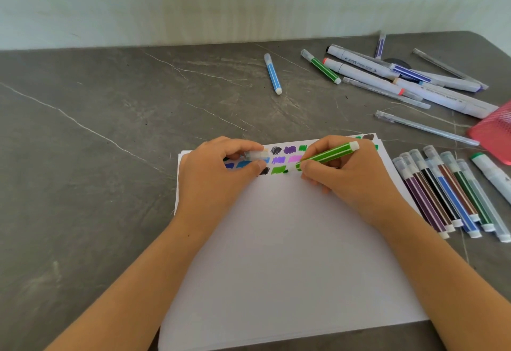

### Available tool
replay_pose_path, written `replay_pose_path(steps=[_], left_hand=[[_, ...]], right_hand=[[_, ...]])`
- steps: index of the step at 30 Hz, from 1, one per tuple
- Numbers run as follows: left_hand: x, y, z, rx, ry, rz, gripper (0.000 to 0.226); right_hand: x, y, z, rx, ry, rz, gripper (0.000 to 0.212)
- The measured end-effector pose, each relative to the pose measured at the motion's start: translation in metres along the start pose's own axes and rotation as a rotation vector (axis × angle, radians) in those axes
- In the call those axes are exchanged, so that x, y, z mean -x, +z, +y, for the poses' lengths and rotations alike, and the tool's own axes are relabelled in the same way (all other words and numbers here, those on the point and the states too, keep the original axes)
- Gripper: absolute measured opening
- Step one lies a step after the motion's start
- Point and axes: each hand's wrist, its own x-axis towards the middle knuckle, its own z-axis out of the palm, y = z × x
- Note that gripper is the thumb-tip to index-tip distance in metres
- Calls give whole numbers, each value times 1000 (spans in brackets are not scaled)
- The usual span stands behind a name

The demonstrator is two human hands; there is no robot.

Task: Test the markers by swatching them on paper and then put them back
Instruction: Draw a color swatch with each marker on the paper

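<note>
A stack of white paper (290, 240) lies on the grey table, with rows of colour swatches (279, 160) along its far edge. My right hand (348, 176) grips a light green marker (327, 155), its tip down on the paper beside a fresh green swatch. My left hand (215, 173) rests on the paper and pinches the marker's clear cap (257, 154) between thumb and fingers.
A row of several capped markers (448, 195) lies right of the paper. More markers and pens (387, 74) are scattered at the back right, a blue one (273, 73) apart from them. A red mesh holder (495, 132) lies at the right edge.
</note>
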Motion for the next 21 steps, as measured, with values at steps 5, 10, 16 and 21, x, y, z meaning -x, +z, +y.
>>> replay_pose_path(steps=[5,10,16,21], left_hand=[[1,0,3,69,-18,-18,21],[1,-2,6,154,-12,-32,21],[1,-3,11,180,29,-68,22],[0,-2,11,181,74,-93,23]], right_hand=[[-2,-1,0,-146,0,30,8],[-2,-5,-3,-342,-2,-7,12],[0,-6,-6,-349,-14,-88,15],[1,-6,-5,-332,-17,-112,13]])
